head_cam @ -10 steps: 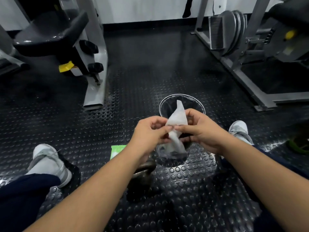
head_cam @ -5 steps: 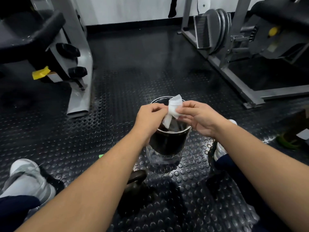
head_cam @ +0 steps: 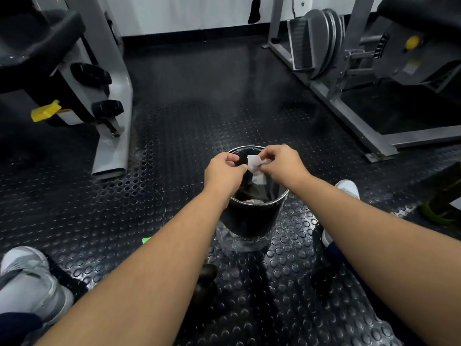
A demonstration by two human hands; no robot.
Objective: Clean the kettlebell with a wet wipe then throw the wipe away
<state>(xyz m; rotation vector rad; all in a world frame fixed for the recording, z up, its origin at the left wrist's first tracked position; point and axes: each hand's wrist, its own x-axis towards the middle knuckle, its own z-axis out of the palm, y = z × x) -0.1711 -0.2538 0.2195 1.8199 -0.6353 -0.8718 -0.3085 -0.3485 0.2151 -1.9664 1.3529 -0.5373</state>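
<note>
Both of my hands hover over the mouth of a black round bin (head_cam: pixel 252 221) with a clear liner. My left hand (head_cam: pixel 223 174) and my right hand (head_cam: pixel 282 164) each pinch an end of a crumpled white wet wipe (head_cam: pixel 255 164), which hangs just above the bin's opening. The dark kettlebell (head_cam: pixel 205 283) stands on the floor nearer to me, mostly hidden under my left forearm; only part of its handle and body shows.
Grey gym machines stand at the left (head_cam: pixel 109 101) and right (head_cam: pixel 336 71) on the studded black rubber floor. My white shoes (head_cam: pixel 27 280) sit at both sides. A green wipe packet (head_cam: pixel 146 240) peeks out beside my left forearm. A green-soled shoe (head_cam: pixel 439 213) lies far right.
My hands carried the wipe forward over the bin and bunched it smaller. The view moved closer to the bin, and the kettlebell slid under my forearm.
</note>
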